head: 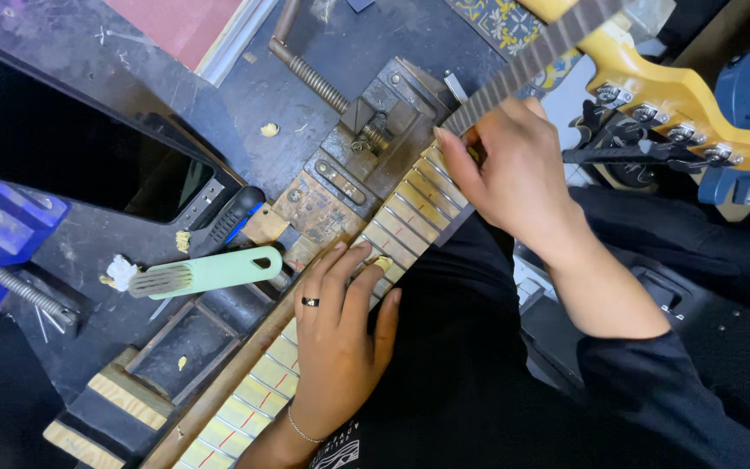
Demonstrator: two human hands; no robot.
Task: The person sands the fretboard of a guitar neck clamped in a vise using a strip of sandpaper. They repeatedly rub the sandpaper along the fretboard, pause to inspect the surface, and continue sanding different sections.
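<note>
While a green-handled brush [206, 274] lies on the dark worktop [88, 61] at the left, the taped fretboard [392, 227] (masking strips between the frets) runs diagonally from lower left to upper right beside a metal vise [375, 130]. The left hand [340, 339] presses flat on it, fingers spread. Further up its long axis, the right hand [514, 174] pinches the edge, perhaps gripping tape, below a yellow headstock [679, 95].
</note>
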